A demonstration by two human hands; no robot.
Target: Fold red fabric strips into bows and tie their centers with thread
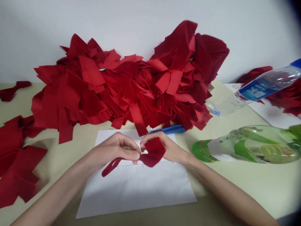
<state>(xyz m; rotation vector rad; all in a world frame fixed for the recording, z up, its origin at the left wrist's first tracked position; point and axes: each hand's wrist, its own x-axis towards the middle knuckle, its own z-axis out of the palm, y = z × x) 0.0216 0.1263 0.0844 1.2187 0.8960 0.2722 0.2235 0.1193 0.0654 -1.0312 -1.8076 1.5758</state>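
Note:
A strip of red cloth (pixel 154 152) is held up over a white paper sheet (pixel 141 191). My left hand (pixel 117 148) pinches it near its middle between thumb and fingers, and a narrow folded loop hangs out below that hand. To the right of the pinch the strip spreads into a wider end. My right hand (pixel 168 147) curls around this end, its fingertips partly hidden by the cloth. Pencil-like lines and small marks show on the paper under the hands. Just beyond my right hand lies a blue tool (pixel 171 129), partly covered, kind unclear.
A large heap of red cloth strips (pixel 113 91) stands against the white wall. More red pieces (pixel 18 172) lie at the left. On the right, a green-labelled bottle (pixel 254 144) and a clear blue-labelled bottle (pixel 256 88) lie on their sides, near another red pile (pixel 287 97).

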